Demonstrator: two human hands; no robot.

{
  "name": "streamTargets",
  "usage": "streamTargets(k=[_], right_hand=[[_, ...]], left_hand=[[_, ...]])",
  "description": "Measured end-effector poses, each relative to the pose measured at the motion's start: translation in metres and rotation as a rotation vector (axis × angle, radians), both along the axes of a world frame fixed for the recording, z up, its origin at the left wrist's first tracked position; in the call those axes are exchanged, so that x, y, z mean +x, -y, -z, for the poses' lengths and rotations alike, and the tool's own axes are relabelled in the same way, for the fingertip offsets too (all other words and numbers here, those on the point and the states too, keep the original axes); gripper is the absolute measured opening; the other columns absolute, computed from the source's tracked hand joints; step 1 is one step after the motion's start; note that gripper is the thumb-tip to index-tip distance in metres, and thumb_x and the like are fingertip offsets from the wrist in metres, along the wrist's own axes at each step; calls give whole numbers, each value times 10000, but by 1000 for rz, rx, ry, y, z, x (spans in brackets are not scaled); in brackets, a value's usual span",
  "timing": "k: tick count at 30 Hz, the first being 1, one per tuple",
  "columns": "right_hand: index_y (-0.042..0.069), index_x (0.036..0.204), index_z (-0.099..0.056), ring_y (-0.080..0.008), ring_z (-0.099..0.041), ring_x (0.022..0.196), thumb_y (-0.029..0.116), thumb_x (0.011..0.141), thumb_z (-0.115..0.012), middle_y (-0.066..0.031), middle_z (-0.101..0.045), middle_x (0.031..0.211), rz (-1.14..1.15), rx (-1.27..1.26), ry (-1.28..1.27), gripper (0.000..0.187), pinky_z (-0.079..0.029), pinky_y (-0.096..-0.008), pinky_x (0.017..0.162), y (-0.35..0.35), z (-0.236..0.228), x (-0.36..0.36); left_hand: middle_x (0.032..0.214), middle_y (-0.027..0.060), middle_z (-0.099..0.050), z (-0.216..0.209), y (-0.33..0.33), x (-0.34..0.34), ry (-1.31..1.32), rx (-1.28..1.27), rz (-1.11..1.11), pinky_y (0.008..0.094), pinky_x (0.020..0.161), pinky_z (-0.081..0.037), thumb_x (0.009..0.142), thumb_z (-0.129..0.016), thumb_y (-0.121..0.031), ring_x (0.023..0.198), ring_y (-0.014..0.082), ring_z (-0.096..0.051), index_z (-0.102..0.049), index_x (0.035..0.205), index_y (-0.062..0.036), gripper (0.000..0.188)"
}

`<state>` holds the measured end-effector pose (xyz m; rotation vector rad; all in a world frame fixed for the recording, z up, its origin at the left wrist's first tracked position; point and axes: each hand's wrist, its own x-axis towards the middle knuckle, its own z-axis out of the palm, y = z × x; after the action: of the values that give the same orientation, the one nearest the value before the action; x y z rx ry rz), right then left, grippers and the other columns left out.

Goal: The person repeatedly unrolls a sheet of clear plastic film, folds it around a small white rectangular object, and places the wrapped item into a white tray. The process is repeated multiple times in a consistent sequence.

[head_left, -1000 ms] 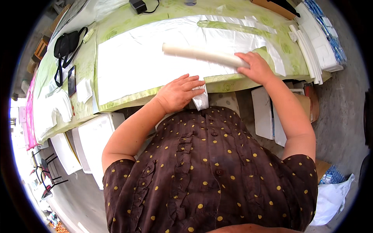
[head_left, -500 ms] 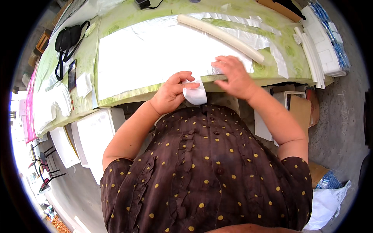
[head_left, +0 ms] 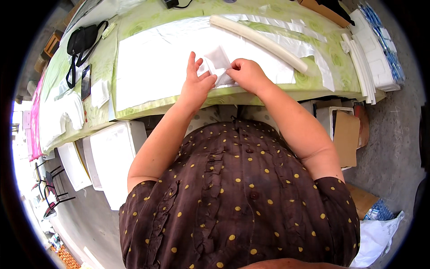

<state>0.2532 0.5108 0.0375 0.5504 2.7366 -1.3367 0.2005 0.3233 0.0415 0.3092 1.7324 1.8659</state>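
A small white folded piece (head_left: 217, 58), thin and soft-looking, lies at the near edge of a large white sheet (head_left: 152, 67) spread on the table. I cannot make out whether it is cloth, paper or a thin bag. My right hand (head_left: 249, 75) pinches its near right edge between thumb and fingertips. On the other side, my left hand (head_left: 197, 85) has its fingers spread, with the thumb close to the piece's crumpled, partly see-through lower part.
A long cream roll (head_left: 260, 42) lies slantwise across the sheet. At the left are a black bag (head_left: 83, 40), a phone (head_left: 86, 82) and a small white stack (head_left: 100, 93). White rolled strips (head_left: 360, 67) lie at the table's right end. White bins (head_left: 114, 152) stand below the table.
Both hands have moved forward from near my body to over the sheet, bringing the white piece along. The left fingers have spread, and the right hand has closed on the piece's edge.
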Motion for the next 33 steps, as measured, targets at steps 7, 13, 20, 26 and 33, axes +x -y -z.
streamTargets(k=[7, 13, 20, 26, 33], right_hand=[[27, 1015, -712, -258, -680, 786, 298, 884, -662, -123, -728, 876, 53, -61, -6, 305, -528, -363, 750, 2, -1, -1], [9, 1004, -697, -240, -661, 757, 273, 907, -655, -118, -711, 843, 27, -118, -75, 284, -518, -356, 726, -2, 11, 12], [24, 995, -698, -262, -667, 764, 291, 908, -657, -129, -714, 856, 8, -8, 46, 284, -518, -371, 725, -1, -1, 2], [46, 1022, -701, -271, -677, 810, 306, 908, -651, -127, -724, 895, 23, 7, 23, 288, -521, -378, 764, 0, 5, 7], [34, 1041, -698, -275, -677, 781, 304, 900, -654, -135, -723, 891, 17, 41, 40, 308, -530, -385, 754, 0, 4, 0]], left_hand=[[1533, 168, -338, 21, 1, -5, -365, -45, 3, 402, 984, -487, 858, -674, -37, 1288, 283, -509, -46, 1613, -134, 987], [1106, 151, -654, 24, 5, -1, -761, -407, 130, 400, 874, -526, 834, -703, -86, 923, 255, -659, -95, 1592, -53, 973], [1101, 113, -673, 11, 0, -12, -744, -595, 187, 372, 778, -548, 847, -727, -168, 803, 213, -655, -254, 1547, -10, 860], [1161, 139, -670, 16, -19, -55, -429, -338, 40, 339, 862, -536, 817, -786, -355, 975, 206, -641, -329, 1520, -13, 906], [1196, 98, -681, 5, -53, -120, 34, -95, 205, 312, 900, -499, 894, -704, -135, 991, 147, -608, -260, 1570, -57, 813]])
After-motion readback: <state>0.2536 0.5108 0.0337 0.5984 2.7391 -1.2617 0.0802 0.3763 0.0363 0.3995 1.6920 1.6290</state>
